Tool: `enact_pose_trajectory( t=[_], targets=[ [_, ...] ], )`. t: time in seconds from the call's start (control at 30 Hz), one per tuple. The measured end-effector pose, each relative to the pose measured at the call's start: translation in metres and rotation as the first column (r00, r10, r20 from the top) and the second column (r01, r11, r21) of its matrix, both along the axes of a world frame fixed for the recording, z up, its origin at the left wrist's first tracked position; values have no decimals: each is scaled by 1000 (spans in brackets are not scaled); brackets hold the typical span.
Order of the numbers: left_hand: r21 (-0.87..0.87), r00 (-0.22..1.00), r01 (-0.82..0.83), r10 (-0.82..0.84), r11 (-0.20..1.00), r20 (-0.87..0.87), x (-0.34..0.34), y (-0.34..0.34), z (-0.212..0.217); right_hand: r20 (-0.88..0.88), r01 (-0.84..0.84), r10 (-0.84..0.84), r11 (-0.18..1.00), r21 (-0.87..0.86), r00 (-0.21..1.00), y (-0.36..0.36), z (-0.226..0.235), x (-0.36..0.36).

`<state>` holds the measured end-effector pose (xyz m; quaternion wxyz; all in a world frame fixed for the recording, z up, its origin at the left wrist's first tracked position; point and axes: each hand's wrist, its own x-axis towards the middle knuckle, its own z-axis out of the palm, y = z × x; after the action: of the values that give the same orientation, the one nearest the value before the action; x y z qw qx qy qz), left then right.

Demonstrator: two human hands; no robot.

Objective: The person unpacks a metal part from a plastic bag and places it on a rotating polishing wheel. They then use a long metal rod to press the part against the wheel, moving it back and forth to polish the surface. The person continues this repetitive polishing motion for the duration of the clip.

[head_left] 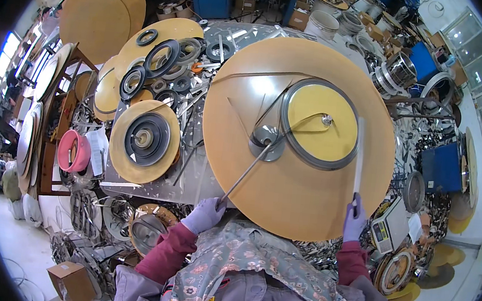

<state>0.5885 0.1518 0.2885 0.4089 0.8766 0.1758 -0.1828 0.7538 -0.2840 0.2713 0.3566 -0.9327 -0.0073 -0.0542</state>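
Observation:
A large tan round board (pixel 299 207) lies in front of me. On it a grey ring-shaped coil (pixel 345 160) surrounds a yellow disc (pixel 319 103) with a small shiny metal knob (pixel 327 120) on it. Closed round the end of a thin metal rod (pixel 244 175) is my gloved left hand (pixel 204 215), at the board's near edge. The rod's far end reaches a small grey metal disc (pixel 276 152) beside the coil. My gloved right hand (pixel 354 220) grips a long flat pale strip (pixel 360 155), upright along the coil's right side. Dark narrow bands cross the board behind the rod.
To the left, a smaller tan board (pixel 120 160) carries a dark coil (pixel 164 144), with several dark rings (pixel 163 57) beyond. A pink basin (pixel 74 151) stands farther left. Metal scraps and a boxy device with a display (pixel 381 234) lie right of the board.

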Motion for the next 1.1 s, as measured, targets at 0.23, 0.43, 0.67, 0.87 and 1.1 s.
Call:
enact_pose_trajectory(
  t=[0.23,0.43,0.67,0.87,1.1],
  targets=[
    [-42,994,-64,67,997,91,-18,3,1,-56,-185,177,955,-234,983,19,8,-64],
    [-69,993,-114,115,991,3,-7,8,10,-150,-290,257,920,-264,955,28,24,-62],
    [-29,994,-80,82,996,66,-8,16,4,-95,-449,444,893,-31,891,108,73,10],
    [-22,996,-63,64,998,60,-11,10,8,-191,-634,608,761,-138,771,233,62,86],
    [-22,996,-88,88,996,21,-12,10,10,-104,-606,630,670,-429,770,288,17,100]
  ],
)
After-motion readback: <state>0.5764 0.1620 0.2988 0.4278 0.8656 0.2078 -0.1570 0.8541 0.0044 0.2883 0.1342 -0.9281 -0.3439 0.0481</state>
